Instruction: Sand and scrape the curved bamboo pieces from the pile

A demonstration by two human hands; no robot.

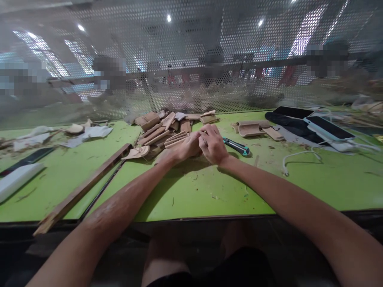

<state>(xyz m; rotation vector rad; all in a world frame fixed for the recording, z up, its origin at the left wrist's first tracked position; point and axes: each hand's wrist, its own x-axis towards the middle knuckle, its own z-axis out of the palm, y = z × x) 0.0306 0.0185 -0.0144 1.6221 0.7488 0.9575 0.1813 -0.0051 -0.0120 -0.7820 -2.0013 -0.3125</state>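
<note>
My left hand [190, 146] and my right hand [213, 144] meet over the green table [191, 195], at the right edge of a pile of brown curved pieces [155, 133]. Both have their fingers bent inward and pressed together. Whatever lies between the fingertips is too small or hidden to make out. Just right of my right hand, a teal and black utility knife [237, 147] lies on the table. Behind it rest a few more curved pieces [249, 128].
A long wooden strip [86, 185] lies diagonally at left, overhanging the front edge. Phones [329, 128], a black cloth item [293, 126] and a white cable [299, 153] are at right. A perforated screen [185, 87] stands behind; people show through it.
</note>
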